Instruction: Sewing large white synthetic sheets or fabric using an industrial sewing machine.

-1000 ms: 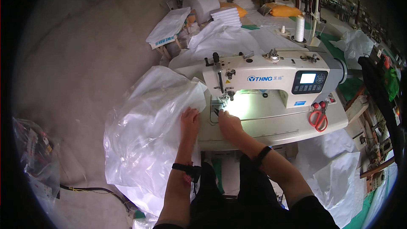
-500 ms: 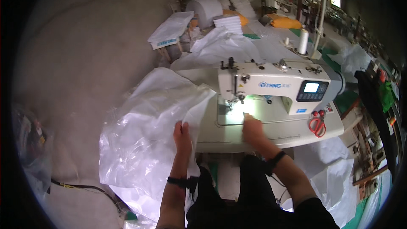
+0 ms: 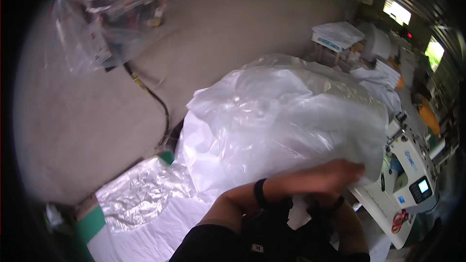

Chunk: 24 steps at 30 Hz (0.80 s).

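L hand [image 3: 340, 174] gripping plastic sheet [image 3: 281, 126] — sewing machine [image 3: 410, 165] beside

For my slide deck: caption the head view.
A left hand grips a big white plastic sack beside a white sewing machine, above a concrete floor.

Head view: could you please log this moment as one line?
left hand: gripping white plastic sheet | right hand: hidden | sewing machine: at right

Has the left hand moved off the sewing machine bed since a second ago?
Yes. The left hand has left the bed by the needle and now grips the big white plastic bag, lifted beside the sewing machine.
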{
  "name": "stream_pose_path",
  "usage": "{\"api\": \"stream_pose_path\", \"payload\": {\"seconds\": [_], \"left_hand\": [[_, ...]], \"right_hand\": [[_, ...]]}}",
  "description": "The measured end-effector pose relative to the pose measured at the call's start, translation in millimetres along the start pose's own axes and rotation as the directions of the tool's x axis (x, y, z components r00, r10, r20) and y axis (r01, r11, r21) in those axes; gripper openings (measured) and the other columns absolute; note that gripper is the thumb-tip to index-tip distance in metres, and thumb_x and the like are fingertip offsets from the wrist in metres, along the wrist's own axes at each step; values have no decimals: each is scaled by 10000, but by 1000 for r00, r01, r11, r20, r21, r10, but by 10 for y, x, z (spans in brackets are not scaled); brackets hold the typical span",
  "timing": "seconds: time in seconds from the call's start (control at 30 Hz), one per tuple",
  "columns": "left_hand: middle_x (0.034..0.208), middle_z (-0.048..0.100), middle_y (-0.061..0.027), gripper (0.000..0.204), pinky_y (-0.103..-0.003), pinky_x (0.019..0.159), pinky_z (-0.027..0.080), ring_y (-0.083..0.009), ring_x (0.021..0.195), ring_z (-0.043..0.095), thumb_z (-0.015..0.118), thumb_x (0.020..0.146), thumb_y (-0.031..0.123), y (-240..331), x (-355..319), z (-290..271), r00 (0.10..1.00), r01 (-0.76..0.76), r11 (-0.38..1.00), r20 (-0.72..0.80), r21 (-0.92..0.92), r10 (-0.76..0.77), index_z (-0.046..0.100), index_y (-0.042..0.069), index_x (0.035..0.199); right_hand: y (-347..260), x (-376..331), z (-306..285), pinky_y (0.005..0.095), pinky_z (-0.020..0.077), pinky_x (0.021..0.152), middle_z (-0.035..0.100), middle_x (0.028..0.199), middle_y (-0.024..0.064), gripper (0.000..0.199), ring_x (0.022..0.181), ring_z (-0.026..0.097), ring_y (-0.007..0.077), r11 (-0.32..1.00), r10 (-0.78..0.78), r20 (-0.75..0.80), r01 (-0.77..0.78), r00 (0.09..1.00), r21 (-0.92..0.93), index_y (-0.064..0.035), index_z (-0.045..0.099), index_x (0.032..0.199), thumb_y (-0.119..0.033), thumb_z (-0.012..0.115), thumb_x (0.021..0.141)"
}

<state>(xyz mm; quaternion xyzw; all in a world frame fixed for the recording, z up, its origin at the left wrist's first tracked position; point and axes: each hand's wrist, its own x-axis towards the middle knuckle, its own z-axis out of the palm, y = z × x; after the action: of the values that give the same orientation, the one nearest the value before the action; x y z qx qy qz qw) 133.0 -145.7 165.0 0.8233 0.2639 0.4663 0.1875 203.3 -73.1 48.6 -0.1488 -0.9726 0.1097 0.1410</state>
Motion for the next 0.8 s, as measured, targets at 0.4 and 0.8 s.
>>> {"api": "stream_pose_path", "payload": {"seconds": [0.4, 0.8], "left_hand": [[911, 656, -117, 214, -365, 737, 496, -267, 829, 636, 586, 923, 217, -1206, -3150, 218, 699, 710, 642, -177, 290, -693, 622, 7, 900], [869, 672, -123, 315, -382, 819, 508, -267, 859, 643, 612, 930, 322, 414, -3599, -1705, 607, 306, 764, -501, -569, -616, 663, 20, 1004]], "right_hand": [[159, 1992, -932, 354, 518, 888, 645, 1121, 177, 519, 1025, 640, 287, 945, 183, -459, -285, 869, -163, -14, 527, 1272, -152, 677, 795], [1221, 1937, -1667, 425, 348, 1083, 429, 1397, 179, 614, 1301, 419, 308, 865, -27, -671, -319, 741, -387, -8, 407, 1390, -269, 626, 880]]}}
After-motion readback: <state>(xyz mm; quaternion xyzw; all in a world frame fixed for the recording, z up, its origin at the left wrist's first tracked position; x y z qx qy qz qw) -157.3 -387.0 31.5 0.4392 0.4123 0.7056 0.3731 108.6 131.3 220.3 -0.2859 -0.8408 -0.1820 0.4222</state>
